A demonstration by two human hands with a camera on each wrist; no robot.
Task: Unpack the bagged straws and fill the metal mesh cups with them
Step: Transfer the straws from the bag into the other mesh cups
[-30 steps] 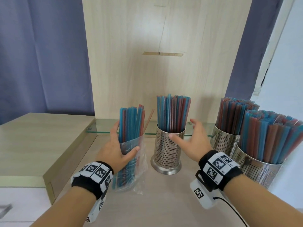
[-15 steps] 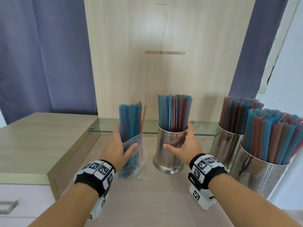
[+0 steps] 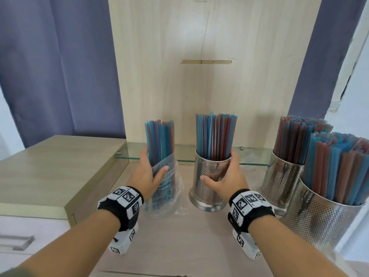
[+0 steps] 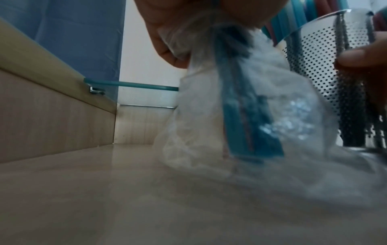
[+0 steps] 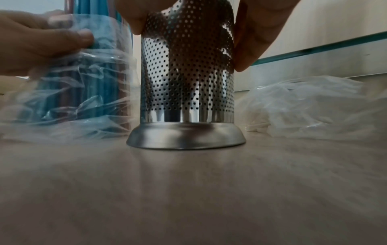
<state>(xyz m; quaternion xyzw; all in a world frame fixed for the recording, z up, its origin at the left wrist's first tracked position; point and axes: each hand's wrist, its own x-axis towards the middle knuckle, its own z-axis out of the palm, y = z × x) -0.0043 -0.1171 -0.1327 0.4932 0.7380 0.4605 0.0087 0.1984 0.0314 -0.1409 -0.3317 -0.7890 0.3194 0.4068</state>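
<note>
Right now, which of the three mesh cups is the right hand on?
The leftmost cup, standing beside the bagged straws. The right hand wraps its perforated wall; the two fuller cups at far right are untouched.

The shiny perforated steel cup (image 3: 212,180) has a smooth polished foot; the clear crinkled plastic bag (image 3: 166,188) looks glossy; the pale wood-grain desk (image 3: 179,240) is matt; the glass shelf (image 3: 185,154) gleams.
</note>
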